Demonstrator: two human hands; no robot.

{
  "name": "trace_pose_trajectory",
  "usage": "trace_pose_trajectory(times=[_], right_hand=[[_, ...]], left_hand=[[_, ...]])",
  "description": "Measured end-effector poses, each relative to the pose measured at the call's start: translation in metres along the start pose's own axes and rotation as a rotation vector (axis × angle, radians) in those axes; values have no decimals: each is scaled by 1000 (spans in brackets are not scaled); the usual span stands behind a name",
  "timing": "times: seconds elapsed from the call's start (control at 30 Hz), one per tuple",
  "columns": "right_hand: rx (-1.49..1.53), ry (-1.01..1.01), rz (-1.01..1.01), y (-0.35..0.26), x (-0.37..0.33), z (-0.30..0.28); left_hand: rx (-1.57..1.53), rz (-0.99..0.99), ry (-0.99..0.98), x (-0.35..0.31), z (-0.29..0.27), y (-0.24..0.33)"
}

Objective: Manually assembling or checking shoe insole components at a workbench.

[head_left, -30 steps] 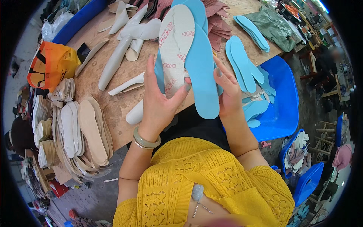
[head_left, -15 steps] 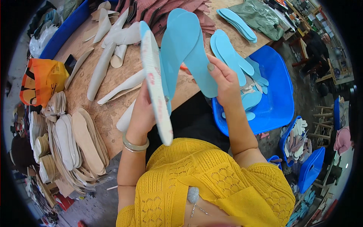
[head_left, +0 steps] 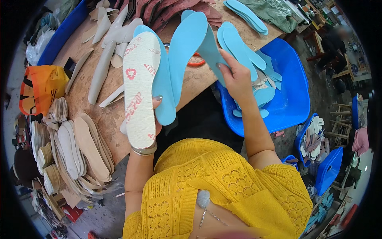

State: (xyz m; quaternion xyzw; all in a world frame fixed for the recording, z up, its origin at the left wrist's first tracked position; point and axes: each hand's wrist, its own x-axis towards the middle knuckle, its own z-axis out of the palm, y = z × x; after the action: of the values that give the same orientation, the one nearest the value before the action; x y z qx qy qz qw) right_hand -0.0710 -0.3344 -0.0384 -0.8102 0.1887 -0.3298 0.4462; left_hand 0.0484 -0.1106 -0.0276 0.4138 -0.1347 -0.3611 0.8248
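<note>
My left hand (head_left: pixel 156 104) is closed around several insoles, its thumb on their edge and most fingers hidden. The nearest is a white insole (head_left: pixel 139 85) with red print, facing me; light-blue insoles (head_left: pixel 165 91) fan out behind it. My right hand (head_left: pixel 238 81) pinches the heel end of another blue insole (head_left: pixel 210 53), tilted at the right of the fan. A further blue insole (head_left: pixel 188 44) stands between the hands, its upper end overlapping the right-hand one. Both hands are raised above the table's front edge.
Blue insoles lie in a stack (head_left: pixel 240 47) beside a blue tub (head_left: pixel 292 107) containing more. Behind the fan are red scissor handles (head_left: pixel 195 60) and a dark-red sheet pile (head_left: pixel 175 10). White curved pieces (head_left: pixel 102 71) and beige insole stacks (head_left: pixel 91 147) are at left.
The white insole has turned from nearly edge-on to face me and shifted left with my left hand. The blue insoles are spread wider. The right-hand insole has swung more edge-on.
</note>
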Motion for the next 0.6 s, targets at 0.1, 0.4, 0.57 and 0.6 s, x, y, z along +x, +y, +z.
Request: trace_pose_trajectory(times=[0.1, 0.4, 0.57, 0.6], right_hand=[[-153, 123, 67, 21, 5, -18], [-193, 168, 45, 42, 29, -41], [716, -269, 300, -28, -8, 27], [697, -262, 298, -32, -9, 34]], left_hand=[[-55, 36, 121, -6, 3, 6], [105, 22, 188, -20, 27, 3], [121, 12, 0, -18, 17, -10], [125, 12, 2, -15, 10, -17]])
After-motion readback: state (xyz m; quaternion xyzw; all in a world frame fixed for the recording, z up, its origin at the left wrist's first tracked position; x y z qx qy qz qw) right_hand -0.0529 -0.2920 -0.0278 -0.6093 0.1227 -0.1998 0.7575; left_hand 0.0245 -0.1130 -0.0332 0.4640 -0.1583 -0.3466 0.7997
